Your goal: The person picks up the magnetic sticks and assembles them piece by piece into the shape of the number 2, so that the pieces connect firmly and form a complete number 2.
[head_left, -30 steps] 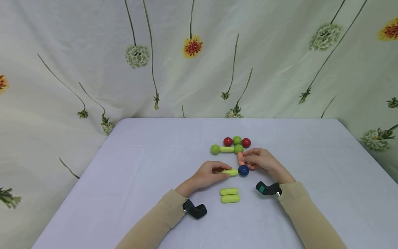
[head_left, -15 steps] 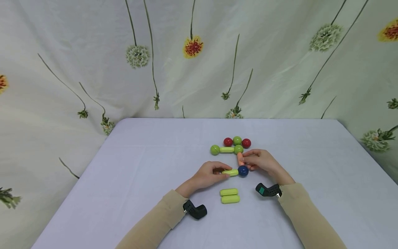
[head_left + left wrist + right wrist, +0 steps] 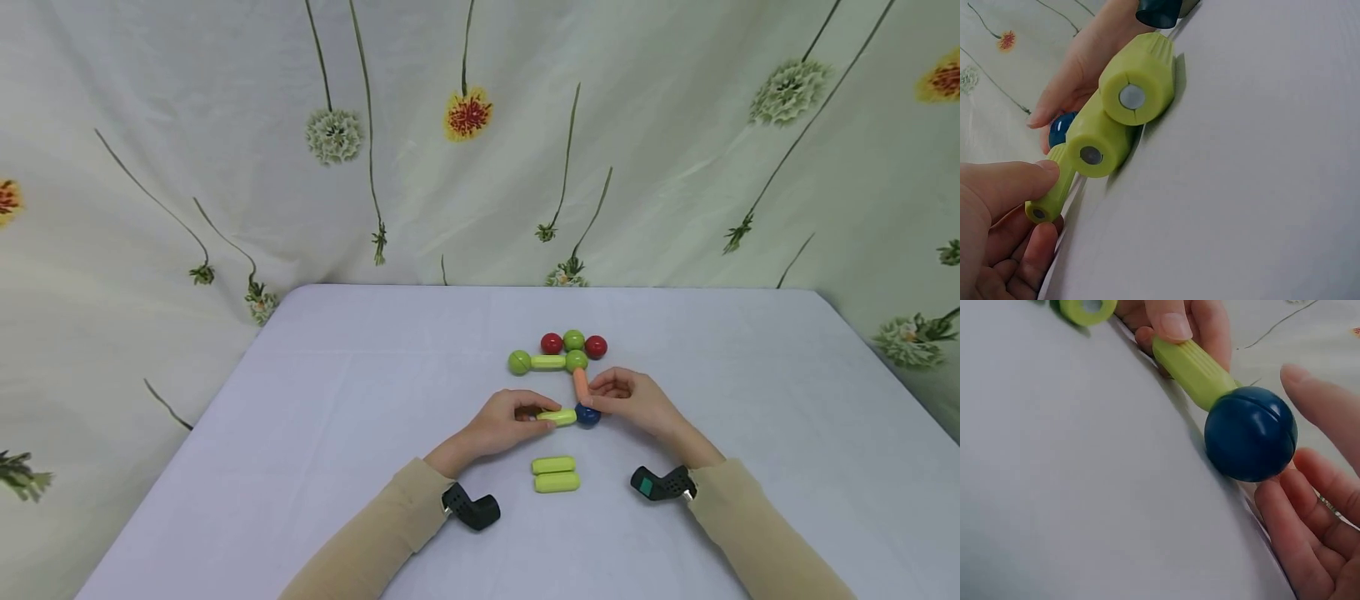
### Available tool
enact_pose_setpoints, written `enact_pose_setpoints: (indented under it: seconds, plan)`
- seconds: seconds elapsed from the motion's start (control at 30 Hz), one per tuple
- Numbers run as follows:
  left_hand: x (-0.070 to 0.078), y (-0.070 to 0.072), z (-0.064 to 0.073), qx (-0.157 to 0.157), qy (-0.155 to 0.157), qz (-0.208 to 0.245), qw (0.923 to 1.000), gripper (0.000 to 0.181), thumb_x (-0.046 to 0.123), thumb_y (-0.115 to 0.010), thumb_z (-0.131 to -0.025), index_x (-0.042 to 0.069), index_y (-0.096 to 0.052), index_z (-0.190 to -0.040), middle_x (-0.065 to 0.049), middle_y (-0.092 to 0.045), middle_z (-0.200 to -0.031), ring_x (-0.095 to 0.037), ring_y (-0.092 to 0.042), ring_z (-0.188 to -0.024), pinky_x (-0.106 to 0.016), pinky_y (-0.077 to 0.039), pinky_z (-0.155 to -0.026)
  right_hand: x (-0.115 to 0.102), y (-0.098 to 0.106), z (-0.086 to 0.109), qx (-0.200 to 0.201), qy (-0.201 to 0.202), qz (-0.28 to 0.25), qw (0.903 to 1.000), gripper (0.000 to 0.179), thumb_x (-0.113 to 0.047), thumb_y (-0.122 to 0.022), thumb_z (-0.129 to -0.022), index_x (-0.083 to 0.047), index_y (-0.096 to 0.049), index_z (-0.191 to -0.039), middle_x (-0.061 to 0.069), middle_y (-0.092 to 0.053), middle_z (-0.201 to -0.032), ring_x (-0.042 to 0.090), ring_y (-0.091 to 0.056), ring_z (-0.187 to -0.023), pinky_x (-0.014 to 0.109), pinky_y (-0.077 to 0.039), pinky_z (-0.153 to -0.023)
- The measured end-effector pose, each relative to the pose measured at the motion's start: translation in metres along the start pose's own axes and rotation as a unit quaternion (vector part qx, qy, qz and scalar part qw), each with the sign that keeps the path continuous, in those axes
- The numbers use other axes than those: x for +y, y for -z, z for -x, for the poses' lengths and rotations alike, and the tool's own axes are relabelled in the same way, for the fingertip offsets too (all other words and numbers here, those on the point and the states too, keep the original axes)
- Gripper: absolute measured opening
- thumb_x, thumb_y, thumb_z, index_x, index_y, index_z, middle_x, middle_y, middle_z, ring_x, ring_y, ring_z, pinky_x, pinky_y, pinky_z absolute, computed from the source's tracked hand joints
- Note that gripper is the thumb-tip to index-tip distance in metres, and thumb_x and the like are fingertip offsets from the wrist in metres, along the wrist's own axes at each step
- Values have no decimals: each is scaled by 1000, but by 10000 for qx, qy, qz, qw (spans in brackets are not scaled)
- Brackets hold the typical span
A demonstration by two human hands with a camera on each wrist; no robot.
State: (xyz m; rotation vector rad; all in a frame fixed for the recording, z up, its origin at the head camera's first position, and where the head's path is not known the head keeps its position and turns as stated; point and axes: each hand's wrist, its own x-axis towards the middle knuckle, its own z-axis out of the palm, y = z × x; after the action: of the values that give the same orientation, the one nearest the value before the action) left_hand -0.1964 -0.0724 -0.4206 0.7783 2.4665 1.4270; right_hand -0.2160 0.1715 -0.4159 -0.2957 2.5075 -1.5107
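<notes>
My left hand (image 3: 508, 423) pinches a yellow-green ridged toy rod (image 3: 558, 417) between thumb and fingers; its far end meets a dark blue ball (image 3: 588, 417). In the left wrist view, a grey disc shows in the near end of this rod (image 3: 1054, 194). Beside the blue ball is my right hand (image 3: 637, 406). The right wrist view shows its thumb (image 3: 1316, 400) apart from the ball (image 3: 1249, 434), while the other fingers lie at the ball's lower side. From the ball, an orange rod (image 3: 581, 384) runs back to a green ball (image 3: 576, 360).
Another yellow-green rod (image 3: 548, 362) links that green ball to a second green ball (image 3: 519, 362). Behind them sit a red ball (image 3: 551, 343), a green ball (image 3: 573, 339) and another red ball (image 3: 596, 347). Two loose yellow-green rods (image 3: 557, 482) lie side by side nearer the person.
My right hand has left the orange rod and come nearer the person, down beside the blue ball. My left hand keeps its pinch on the yellow-green rod, almost unmoved.
</notes>
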Motion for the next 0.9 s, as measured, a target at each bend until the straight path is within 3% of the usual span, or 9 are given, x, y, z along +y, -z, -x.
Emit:
enact_pose_setpoints:
  seconds: [0.17,0.37,0.9]
  plan:
    - [-1,0,-1,-33,-75,19,10000,26,19,-67,-87,12,-69,-112,5,-65,-102,-7,-55,-89,-21,-47,-75,3,2,9,-374,773,-90,9963,40,-23,-78,-78,-2,-62,-108,8,-62,-96,19,-57,-85,24,-49,-75]
    - [-1,1,-1,-25,-93,-48,9999,27,20,-67,-87,12,-69,-113,3,-65,-103,-8,-55,-90,-22,-47,-75,7,2,11,-610,1340,-147,9890,39,-13,-79,-76,-2,-64,-111,9,-59,-96,19,-55,-84,22,-50,-73]
    - [0,0,0,46,-113,-18,9999,26,18,-65,-88,11,-68,-114,-1,-65,-108,-12,-53,-90,-23,-44,-75,11,1,8,-604,1506,11,9867,36,-11,-79,-75,-2,-65,-107,7,-59,-93,17,-55,-82,23,-50,-72]
